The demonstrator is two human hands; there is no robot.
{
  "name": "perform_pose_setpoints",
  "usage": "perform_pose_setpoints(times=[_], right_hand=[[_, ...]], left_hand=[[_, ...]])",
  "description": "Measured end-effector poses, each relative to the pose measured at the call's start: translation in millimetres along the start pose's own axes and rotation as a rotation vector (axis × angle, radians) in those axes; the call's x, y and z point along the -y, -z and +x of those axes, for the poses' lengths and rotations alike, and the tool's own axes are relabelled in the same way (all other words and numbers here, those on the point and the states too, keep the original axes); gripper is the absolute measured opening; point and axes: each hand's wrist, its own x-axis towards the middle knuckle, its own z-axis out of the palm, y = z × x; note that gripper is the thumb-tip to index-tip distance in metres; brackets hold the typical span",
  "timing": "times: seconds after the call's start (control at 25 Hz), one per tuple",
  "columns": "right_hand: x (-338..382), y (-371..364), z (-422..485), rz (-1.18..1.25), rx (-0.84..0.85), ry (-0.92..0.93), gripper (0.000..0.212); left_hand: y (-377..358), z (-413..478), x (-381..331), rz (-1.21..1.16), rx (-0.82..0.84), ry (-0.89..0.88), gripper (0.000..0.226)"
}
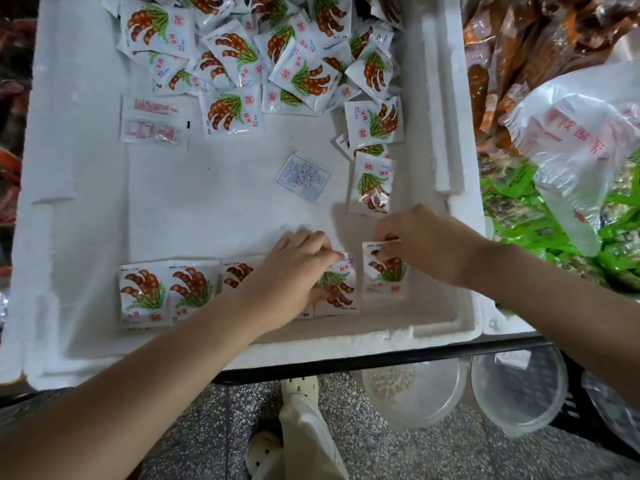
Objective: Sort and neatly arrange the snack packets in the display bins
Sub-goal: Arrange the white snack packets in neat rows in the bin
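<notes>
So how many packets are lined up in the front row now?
5 visible: leftmost packet, second packet, third packet and fourth packet partly under the left hand, fifth packet held by the right hand. Another may hide under the left hand.

Retail snack shop or stall, seen from above. A white foam bin [346, 344] serves as a display tray: identical sealed snack packets [242, 53] lie heaped at its far edge and lined in a row along its near edge. Just beyond its right edge lies other stock, orange-brown packets [512, 46] and green packets [512, 188], partly covered by a thin carrier bag [581, 133] with red print. The bin rests on a black rack rail [381, 358]. Beneath it stand clear plastic tubs [415, 400], possibly holding loose goods, on a speckled terrazzo floor [363, 452].
</notes>
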Motion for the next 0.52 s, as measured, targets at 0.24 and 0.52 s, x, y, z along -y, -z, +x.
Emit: perform_pose_setpoints(times=[0.24, 0.52], right_hand=[[5.5, -22.6, 5.7, -0.095, 0.003, -0.071, 0.016], [5.3, 3.2, 26.6, 0.012, -0.374, -0.024, 0.055]], left_hand=[[-11.3, -2.3, 8.3, 0.106, -0.089, -0.084, 0.068], [-0.2, 11.1, 16.7, 0.135, -0.229, -0.058, 0.044]])
